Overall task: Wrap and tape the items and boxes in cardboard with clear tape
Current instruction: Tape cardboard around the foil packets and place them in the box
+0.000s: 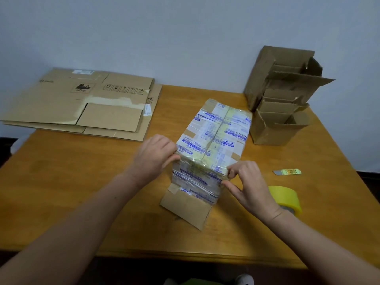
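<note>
Table: smooth orange-brown wooden tabletop [82, 182].
Sheets: flattened brown corrugated cardboard sheets [61, 103] lay far left.
Parcel: oblong cardboard parcel [213, 132] stood mid-table, glossy with clear and blue-printed tape, bare flap nearest.
Left hand [153, 156]: fingers curled on its near left edge.
Right hand [249, 184]: thumb and forefinger pinched its near right corner, perhaps a tape end.
Roll: yellowish tape roll [287, 195] sat beside right wrist.

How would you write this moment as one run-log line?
left hand: holds near-left top edge of tape-wrapped cardboard package | right hand: pinches its near-right corner | yellow tape roll: lying beside right wrist
</note>
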